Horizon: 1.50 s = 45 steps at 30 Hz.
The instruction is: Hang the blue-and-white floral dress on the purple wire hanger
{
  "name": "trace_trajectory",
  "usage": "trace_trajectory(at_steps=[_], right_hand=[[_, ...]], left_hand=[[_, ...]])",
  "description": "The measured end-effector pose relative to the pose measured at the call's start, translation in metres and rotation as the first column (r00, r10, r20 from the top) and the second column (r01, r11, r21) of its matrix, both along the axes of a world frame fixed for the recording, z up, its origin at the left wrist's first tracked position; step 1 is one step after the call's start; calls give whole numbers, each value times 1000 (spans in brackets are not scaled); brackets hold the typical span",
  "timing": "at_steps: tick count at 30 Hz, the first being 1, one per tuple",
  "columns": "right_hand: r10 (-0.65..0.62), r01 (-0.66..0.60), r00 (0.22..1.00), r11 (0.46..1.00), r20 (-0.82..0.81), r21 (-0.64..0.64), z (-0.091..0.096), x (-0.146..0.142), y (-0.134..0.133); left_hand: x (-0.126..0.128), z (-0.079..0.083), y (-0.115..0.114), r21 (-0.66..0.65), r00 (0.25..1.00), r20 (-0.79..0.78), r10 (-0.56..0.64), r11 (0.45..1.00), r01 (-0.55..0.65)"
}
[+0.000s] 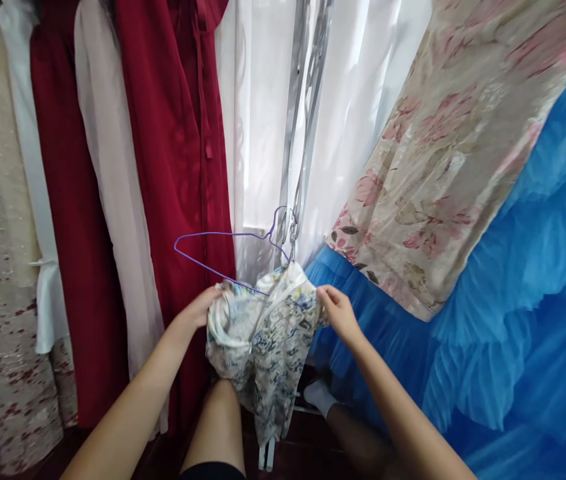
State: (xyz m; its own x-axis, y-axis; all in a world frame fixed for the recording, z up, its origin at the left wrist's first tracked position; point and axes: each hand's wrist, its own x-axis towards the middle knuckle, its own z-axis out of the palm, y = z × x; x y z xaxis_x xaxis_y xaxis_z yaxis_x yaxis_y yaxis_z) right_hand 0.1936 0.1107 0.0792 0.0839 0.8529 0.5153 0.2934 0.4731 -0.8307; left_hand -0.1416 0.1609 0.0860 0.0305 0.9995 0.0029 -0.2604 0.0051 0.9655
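A floral dress (283, 333), off-white with blue, grey and yellow print, hangs low in front of me. At its upper left edge, my left hand (206, 305) is closed on the cloth, its fingertips partly hidden. My right hand (335, 305) pinches the upper right edge between thumb and fingers. A purple wire hanger (203, 234) has its right end inside the top of the dress, while its left arm sticks out bare. The hanger's hook is up by a metal stand and chain (293, 223).
Dark red dresses (173, 167) and pale garments (107, 167) hang on the left. To the right are a pink floral garment (443, 153) and a ruffled blue tulle dress (493, 347). White sheer curtains (267, 120) hang behind. My leg (217, 427) is below the dress.
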Motion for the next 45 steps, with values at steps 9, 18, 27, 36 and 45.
trace_trajectory(at_steps=[9, 18, 27, 36, 45], right_hand=[[-171, 170, 976, 985, 135, 19, -37, -27, -4], [257, -304, 890, 950, -375, -68, 9, -36, -22], [186, -209, 882, 978, -433, -5, 49, -27, -28], [241, -217, 825, 970, -511, 108, 42, -3, -31], [139, -204, 856, 976, -499, -78, 6, 12, -47]], left_hand=[[75, 8, -73, 70, 644, -539, -543, 733, 676], [64, 16, -91, 227, 804, -527, -274, 867, 444], [36, 5, -85, 307, 890, -444, -103, 916, 259], [26, -1, -80, 256, 936, -320, 147, 964, -64], [18, -4, -82, 358, 890, -403, 211, 932, -58]])
